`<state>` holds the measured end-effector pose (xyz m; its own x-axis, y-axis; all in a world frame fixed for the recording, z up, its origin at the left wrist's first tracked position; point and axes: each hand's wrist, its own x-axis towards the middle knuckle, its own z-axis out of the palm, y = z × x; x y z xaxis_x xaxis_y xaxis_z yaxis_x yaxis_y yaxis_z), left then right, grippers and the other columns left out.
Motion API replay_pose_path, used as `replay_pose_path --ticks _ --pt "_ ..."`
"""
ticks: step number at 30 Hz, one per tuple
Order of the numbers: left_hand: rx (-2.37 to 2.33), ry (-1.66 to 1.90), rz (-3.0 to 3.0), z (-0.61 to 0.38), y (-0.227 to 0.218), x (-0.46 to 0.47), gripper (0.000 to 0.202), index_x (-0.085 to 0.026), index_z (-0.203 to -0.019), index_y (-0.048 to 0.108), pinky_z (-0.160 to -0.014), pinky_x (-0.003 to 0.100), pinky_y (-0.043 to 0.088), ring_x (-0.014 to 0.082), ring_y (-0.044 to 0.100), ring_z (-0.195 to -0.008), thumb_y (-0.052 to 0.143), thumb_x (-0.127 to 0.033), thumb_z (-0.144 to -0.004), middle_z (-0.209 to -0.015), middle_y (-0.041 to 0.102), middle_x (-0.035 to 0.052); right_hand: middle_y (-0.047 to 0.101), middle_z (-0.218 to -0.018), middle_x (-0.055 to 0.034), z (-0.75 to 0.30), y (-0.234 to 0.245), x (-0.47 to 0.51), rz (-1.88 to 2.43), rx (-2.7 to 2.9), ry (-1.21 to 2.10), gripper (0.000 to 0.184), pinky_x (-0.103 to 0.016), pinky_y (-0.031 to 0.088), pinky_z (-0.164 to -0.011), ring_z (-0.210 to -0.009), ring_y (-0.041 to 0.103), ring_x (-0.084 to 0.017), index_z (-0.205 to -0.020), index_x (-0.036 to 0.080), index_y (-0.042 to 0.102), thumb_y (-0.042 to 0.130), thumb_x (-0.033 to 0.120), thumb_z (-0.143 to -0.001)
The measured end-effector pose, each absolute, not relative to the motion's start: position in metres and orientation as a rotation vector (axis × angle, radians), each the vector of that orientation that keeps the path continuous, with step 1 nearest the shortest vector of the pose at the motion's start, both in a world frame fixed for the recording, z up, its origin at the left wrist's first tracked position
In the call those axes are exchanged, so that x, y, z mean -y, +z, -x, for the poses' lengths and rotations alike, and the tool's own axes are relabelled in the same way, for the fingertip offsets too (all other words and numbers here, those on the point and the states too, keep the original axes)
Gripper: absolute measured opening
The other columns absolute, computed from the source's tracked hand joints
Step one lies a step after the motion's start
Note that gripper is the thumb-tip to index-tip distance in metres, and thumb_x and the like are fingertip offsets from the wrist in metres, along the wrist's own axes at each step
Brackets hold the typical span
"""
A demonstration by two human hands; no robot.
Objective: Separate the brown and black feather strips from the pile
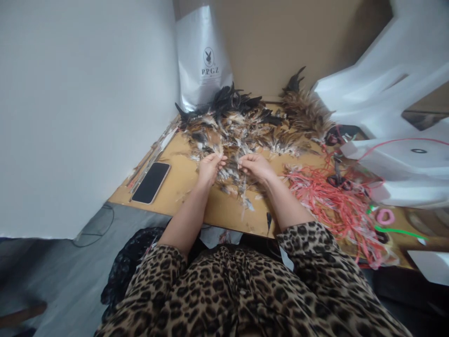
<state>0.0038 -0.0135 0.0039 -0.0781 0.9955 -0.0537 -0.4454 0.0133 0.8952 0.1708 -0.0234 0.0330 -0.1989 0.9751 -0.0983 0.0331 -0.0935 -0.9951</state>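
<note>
A heap of brown, black and white feathers (242,124) lies across the far part of a wooden table (182,180). My left hand (209,167) rests at the near edge of the heap, fingers curled and pinched on a few feathers. My right hand (255,166) is just beside it, fingers also closed on feathers. A small bunch of feathers (234,175) lies between the two hands and trails toward the table's front edge.
A black phone (151,182) lies at the table's left. A silver bag (203,58) stands behind the heap. A tangle of red strings (333,201) spreads on the right, with a pink ring (385,216) and white foam pieces (396,117) beyond.
</note>
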Motion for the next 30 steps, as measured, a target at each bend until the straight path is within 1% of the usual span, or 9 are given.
replay_pose_path --ticks 2,4,6,8,13,17,23,26,30 --pt "-0.924 1.37 -0.82 -0.005 0.004 0.016 0.02 -0.012 -0.073 0.062 -0.046 0.014 0.034 0.0027 0.052 -0.05 0.069 -0.028 -0.063 -0.07 0.066 0.0026 0.06 -0.06 0.0004 -0.171 0.031 0.021 1.09 1.183 1.504 0.027 -0.018 0.029 -0.039 -0.042 0.043 -0.005 -0.066 0.015 0.058 0.069 0.036 -0.054" --pt "-0.913 1.277 -0.861 -0.008 0.005 0.019 0.021 -0.012 -0.073 0.062 -0.046 0.014 0.036 0.0033 0.053 -0.051 0.069 -0.029 -0.063 -0.072 0.067 0.0039 0.059 -0.059 0.001 -0.169 0.027 0.019 1.042 1.124 1.499 0.028 -0.018 0.031 -0.041 -0.045 0.045 -0.005 -0.066 0.015 0.059 0.071 0.037 -0.053" --pt "-0.901 1.184 -0.894 -0.01 0.005 0.022 0.022 -0.011 -0.073 0.062 -0.046 0.014 0.036 0.004 0.054 -0.051 0.069 -0.03 -0.063 -0.074 0.067 0.0054 0.056 -0.054 0.003 -0.167 0.023 0.018 1.035 1.112 1.434 0.028 -0.019 0.033 -0.044 -0.045 0.044 -0.005 -0.068 0.016 0.06 0.071 0.037 -0.054" --pt "-0.88 1.12 -0.914 -0.012 0.006 0.025 0.023 -0.01 -0.073 0.063 -0.045 0.014 0.036 0.0044 0.055 -0.051 0.069 -0.03 -0.063 -0.075 0.067 0.0063 0.055 -0.054 0.0039 -0.163 0.021 0.018 1.044 1.124 1.353 0.026 -0.02 0.036 -0.049 -0.046 0.044 -0.006 -0.069 0.016 0.062 0.07 0.036 -0.055" --pt "-0.859 1.052 -0.901 -0.013 0.007 0.026 0.023 -0.01 -0.075 0.065 -0.044 0.013 0.036 0.0037 0.055 -0.051 0.07 -0.029 -0.063 -0.076 0.067 0.0067 0.06 -0.066 0.0018 -0.155 0.022 0.023 1.081 1.202 1.163 0.02 -0.023 0.041 -0.062 -0.059 0.051 -0.009 -0.068 0.017 0.062 0.068 0.034 -0.058" --pt "-0.849 1.034 -0.895 -0.012 0.007 0.025 0.023 -0.01 -0.073 0.065 -0.044 0.013 0.037 0.0031 0.054 -0.051 0.071 -0.029 -0.062 -0.072 0.067 0.0058 0.061 -0.069 0.0007 -0.153 0.022 0.024 1.102 1.279 1.034 0.019 -0.024 0.042 -0.067 -0.065 0.052 -0.01 -0.069 0.017 0.062 0.065 0.034 -0.061" --pt "-0.855 1.053 -0.935 -0.013 0.007 0.026 0.021 -0.01 -0.07 0.064 -0.046 0.013 0.037 0.003 0.053 -0.05 0.071 -0.028 -0.061 -0.064 0.064 0.0032 0.061 -0.069 0.0001 -0.149 0.019 0.024 1.092 1.31 1.01 0.017 -0.024 0.042 -0.067 -0.064 0.052 -0.01 -0.069 0.017 0.062 0.063 0.033 -0.063" --pt "-0.89 1.132 -0.944 -0.011 0.006 0.023 0.019 -0.011 -0.067 0.063 -0.046 0.014 0.037 0.0029 0.051 -0.049 0.07 -0.028 -0.062 -0.063 0.063 0.0025 0.061 -0.069 -0.0006 -0.151 0.017 0.023 1.131 1.362 0.971 0.019 -0.024 0.042 -0.065 -0.062 0.052 -0.011 -0.071 0.016 0.062 0.061 0.034 -0.065" --pt "-0.908 1.291 -0.852 -0.007 0.004 0.017 0.018 -0.012 -0.069 0.062 -0.046 0.014 0.037 0.0022 0.051 -0.05 0.069 -0.027 -0.062 -0.066 0.064 0.0022 0.062 -0.067 -0.0017 -0.158 0.019 0.025 1.244 1.725 0.816 0.021 -0.024 0.04 -0.059 -0.058 0.051 -0.011 -0.073 0.016 0.065 0.056 0.035 -0.069"
